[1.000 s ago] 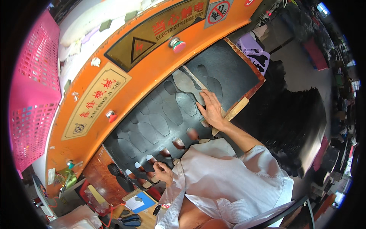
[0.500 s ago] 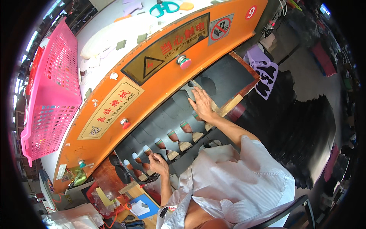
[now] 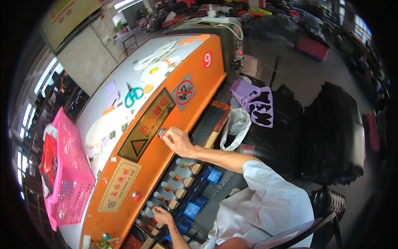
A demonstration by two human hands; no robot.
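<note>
My right hand (image 3: pixel 178 142) is raised to the orange front of a machine (image 3: pixel 195 106). Its curled fingers close round a round push button (image 3: pixel 162 133), which shows red and green at its edge. Lower down, my left hand (image 3: pixel 163 216) rests at a row of rounded openings along a dark sheet (image 3: pixel 168 185). Its fingers are bent at the sheet's edge, and whatever lies between them is hidden. Reddish-brown and green show inside the openings, with pale wood-coloured pieces (image 3: pixel 188 182) beside them. A second red button (image 3: pixel 136 196) sits on the panel above my left hand.
Teal-handled scissors (image 3: pixel 134 97) and scraps lie on the white machine top. A pink basket (image 3: pixel 72 182) stands at its left end. Blue blocks (image 3: pixel 192 210) are below the sheet. At right are a lilac cut-out sheet (image 3: pixel 262 108) and stacked black sheets (image 3: pixel 333 133).
My right hand has left the dark sheet and gone up to the push button. The left hand stays by the row of openings. The view has swung, showing more of the room.
</note>
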